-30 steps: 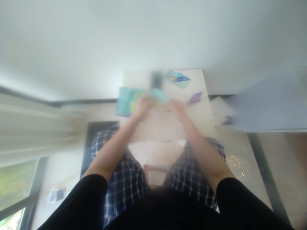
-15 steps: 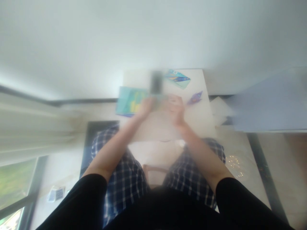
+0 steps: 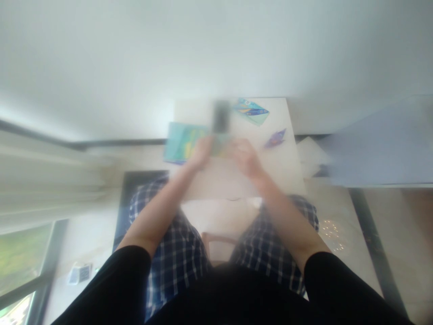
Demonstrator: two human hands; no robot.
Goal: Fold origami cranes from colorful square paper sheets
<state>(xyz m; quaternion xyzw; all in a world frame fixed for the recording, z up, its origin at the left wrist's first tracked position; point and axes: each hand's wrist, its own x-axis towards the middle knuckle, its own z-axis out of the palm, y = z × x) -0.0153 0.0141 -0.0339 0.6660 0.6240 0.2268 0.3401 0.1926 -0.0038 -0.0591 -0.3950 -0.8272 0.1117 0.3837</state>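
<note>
The middle of the view is hazy, so fine detail is lost. Between my hands, low over the small white table, is a greenish sheet of paper (image 3: 221,145). My left hand (image 3: 201,152) is closed at its left side. At its right side my right hand (image 3: 246,157) has its fingers curled in. A stack of teal and yellow printed sheets (image 3: 176,142) lies left of my left hand, partly covered by it. Just beyond the paper sits a dark upright rectangle (image 3: 221,116), too blurred to name.
A folded blue-teal paper (image 3: 253,111) lies at the table's back right, and a small purple folded paper (image 3: 275,138) nearer its right edge. The white table (image 3: 280,174) meets a pale wall. A grey-lilac panel (image 3: 379,149) stands at right, a curtain (image 3: 50,180) at left.
My right hand has shifted slightly down, its fingers still near the greenish paper. My left hand has moved a little left. The other things lie as before.
</note>
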